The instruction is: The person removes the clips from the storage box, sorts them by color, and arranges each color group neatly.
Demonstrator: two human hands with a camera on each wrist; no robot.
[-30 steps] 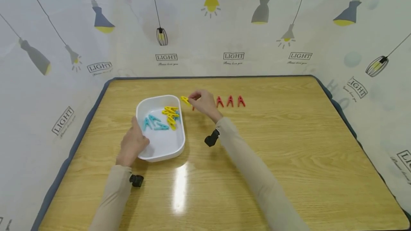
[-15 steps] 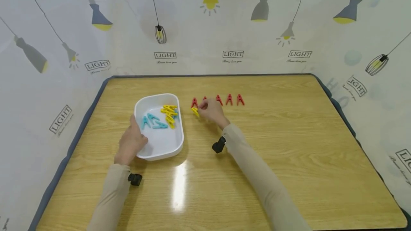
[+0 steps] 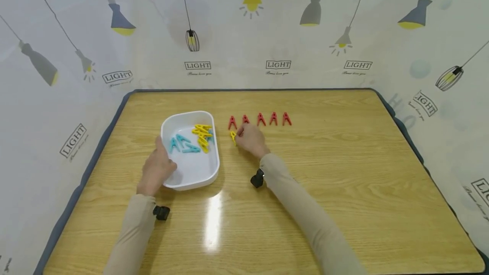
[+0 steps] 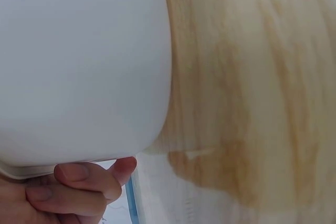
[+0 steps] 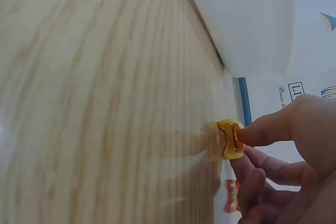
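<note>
A white plastic tub [image 3: 191,177] stands on the table, holding several yellow clothespins [image 3: 202,133] and several light-blue clothespins [image 3: 191,149]. My left hand [image 3: 157,168] grips its left side, thumb over the rim and fingers along the outer wall; in the left wrist view the fingers [image 4: 79,192] lie against that wall. My right hand [image 3: 252,140] pinches a yellow clothespin [image 3: 233,136] between thumb and fingers, close over the table just in front of the leftmost red clothespin [image 3: 232,122]. The right wrist view shows this yellow clothespin [image 5: 231,139] end-on at the fingertips.
Several red clothespins [image 3: 273,119] form a row behind my right hand, spread to the right. The wooden table [image 3: 344,181] has a dark border along its back and sides. A white cloth wall [image 3: 229,24] printed with lamps rises behind it.
My right hand has moved the yellow clothespin from beside the tub's back right corner toward me and slightly right, to in front of the red row. My left hand stays on the tub.
</note>
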